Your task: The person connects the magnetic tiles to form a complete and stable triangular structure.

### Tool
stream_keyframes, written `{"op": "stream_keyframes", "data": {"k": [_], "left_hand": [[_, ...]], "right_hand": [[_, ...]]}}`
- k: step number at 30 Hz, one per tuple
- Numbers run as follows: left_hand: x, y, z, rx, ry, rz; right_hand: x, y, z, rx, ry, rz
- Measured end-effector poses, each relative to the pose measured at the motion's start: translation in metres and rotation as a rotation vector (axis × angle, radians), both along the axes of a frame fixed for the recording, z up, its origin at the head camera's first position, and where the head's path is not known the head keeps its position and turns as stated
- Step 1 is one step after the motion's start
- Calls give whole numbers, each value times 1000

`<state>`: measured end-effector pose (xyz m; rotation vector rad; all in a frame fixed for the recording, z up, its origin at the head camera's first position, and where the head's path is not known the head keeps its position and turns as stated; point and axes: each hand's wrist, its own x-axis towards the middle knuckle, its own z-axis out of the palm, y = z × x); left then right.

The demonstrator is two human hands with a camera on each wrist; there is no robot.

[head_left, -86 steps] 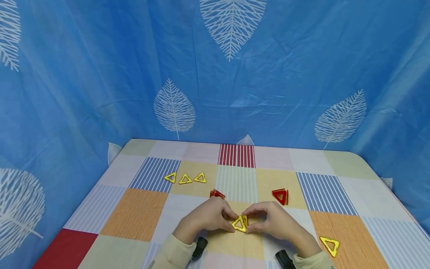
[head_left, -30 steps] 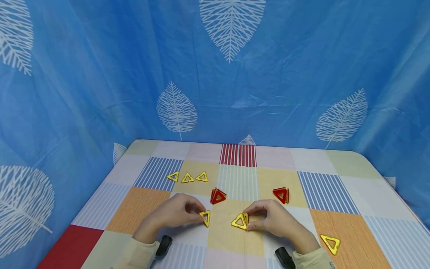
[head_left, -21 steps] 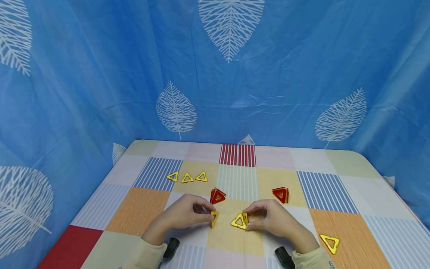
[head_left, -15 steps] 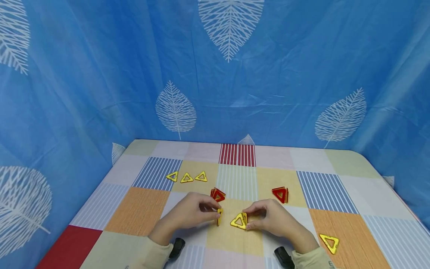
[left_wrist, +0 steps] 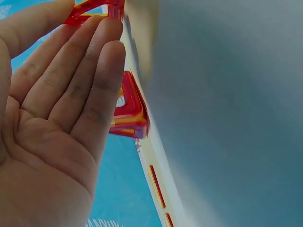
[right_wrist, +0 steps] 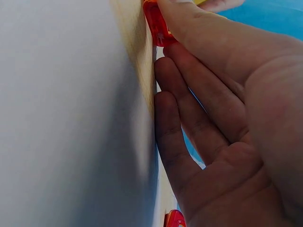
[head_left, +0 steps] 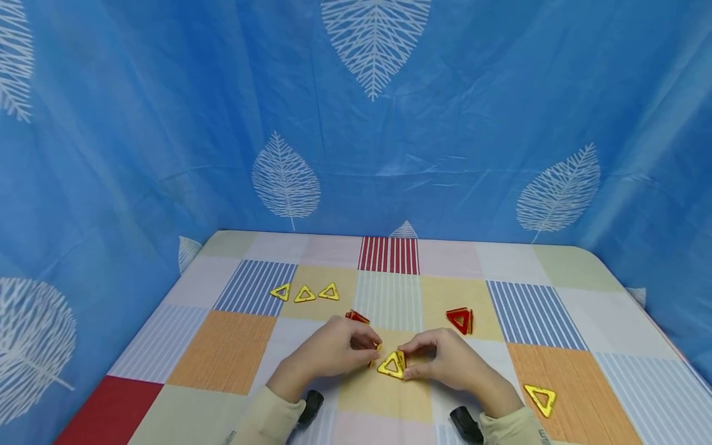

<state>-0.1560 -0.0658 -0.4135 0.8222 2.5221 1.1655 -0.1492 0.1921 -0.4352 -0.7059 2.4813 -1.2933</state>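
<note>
My left hand point(head_left: 329, 347) pinches a yellow triangular magnetic tile point(head_left: 378, 348), upright and nearly edge-on in the head view. In the left wrist view this tile point(left_wrist: 90, 5) looks red-orange between thumb and fingertips. Close to its right, my right hand point(head_left: 449, 362) pinches joined yellow triangular tiles point(head_left: 391, 365) standing on the table. The right wrist view shows part of these tiles point(right_wrist: 157, 23) at the thumb, also reddish. A narrow gap separates the left tile from the joined ones. Behind my left hand stands a partly hidden red triangular build point(head_left: 357, 316).
Another red triangular build point(head_left: 459, 321) stands behind my right hand. Three yellow triangular tiles point(head_left: 305, 293) lie in a row at the back left. One more yellow tile point(head_left: 541, 399) lies at the right on the patchwork tablecloth point(head_left: 211, 352). A blue curtain point(head_left: 445, 111) hangs behind.
My left hand went from the joined tiles out to the left, then came back rightward with a single yellow tile, turning it edge-on. My right hand has stayed in place, holding the joined tiles.
</note>
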Motion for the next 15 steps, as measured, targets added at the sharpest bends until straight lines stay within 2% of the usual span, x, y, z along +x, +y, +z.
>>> {"op": "stream_keyframes", "data": {"k": [8,15], "left_hand": [[-2,10,-3,38,-19,-40],[-3,13,-2,58,-53,-62]], "right_hand": [[0,0,1,1,1,7],[1,1,1,-47,-1,29]]}}
